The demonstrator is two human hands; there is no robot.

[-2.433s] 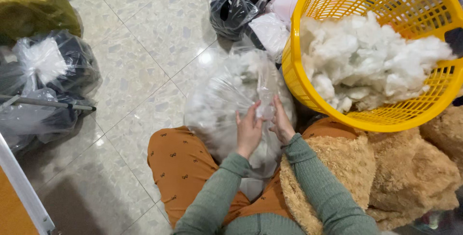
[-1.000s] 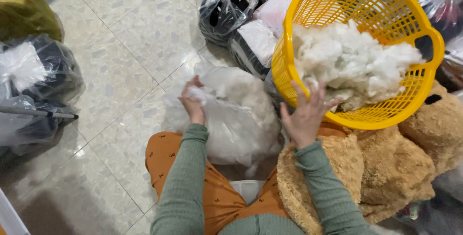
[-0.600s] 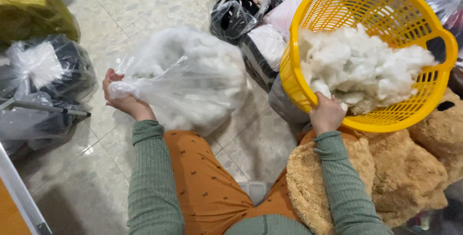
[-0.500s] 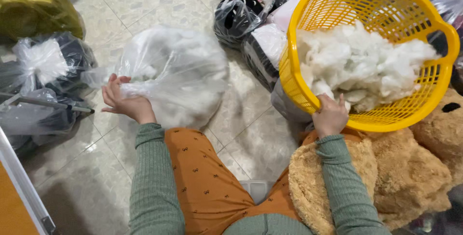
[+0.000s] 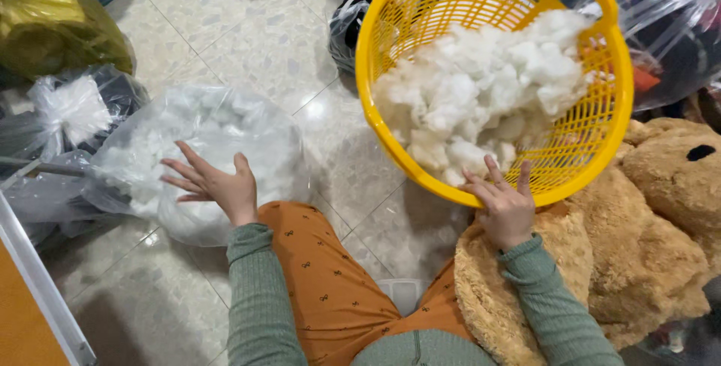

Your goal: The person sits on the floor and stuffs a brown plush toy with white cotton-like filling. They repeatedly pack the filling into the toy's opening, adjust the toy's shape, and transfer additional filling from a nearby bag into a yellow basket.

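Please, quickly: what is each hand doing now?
Left hand: open, flat on the clear bag of stuffing.
Right hand: gripping the yellow basket rim.

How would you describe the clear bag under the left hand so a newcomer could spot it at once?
Start from the big yellow basket of white stuffing at upper right, then look left across the pale tiled floor. The clear plastic bag lies beside the orange-clad knee, with the left hand flat on it. Unlike the dark bags nearby, it is see-through and bulges with white fluff.
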